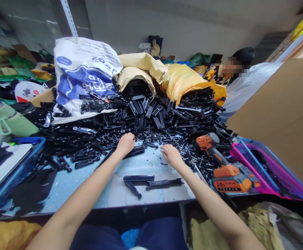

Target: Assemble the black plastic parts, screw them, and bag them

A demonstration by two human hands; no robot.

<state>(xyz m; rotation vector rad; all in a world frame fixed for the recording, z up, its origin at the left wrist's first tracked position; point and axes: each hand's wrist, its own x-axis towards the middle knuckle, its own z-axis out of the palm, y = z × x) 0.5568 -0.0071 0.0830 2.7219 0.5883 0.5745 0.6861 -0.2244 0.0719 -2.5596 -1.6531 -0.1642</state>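
My left hand (126, 143) reaches to the near edge of the heap of black plastic parts (109, 121), its fingers curled and mostly hidden; what they hold does not show. Beside the loose screws (182, 149) is my right hand (171, 155), fingers bent together, with anything in them too small to make out. A long black part (134, 151) lies just below my left hand. Closer to me, a jointed assembly of black arms (139, 178) rests on the light blue tabletop (89, 187), a forked end pointing right.
An orange and grey cordless drill (227, 173) lies to the right, beside a pink and blue basket (261, 170). White (83, 76), brown paper (141, 69) and yellow (185, 81) sacks spill parts at the back. A green bottle (13, 119) and blue tray (37, 149) are left. A person (227, 69) is behind.
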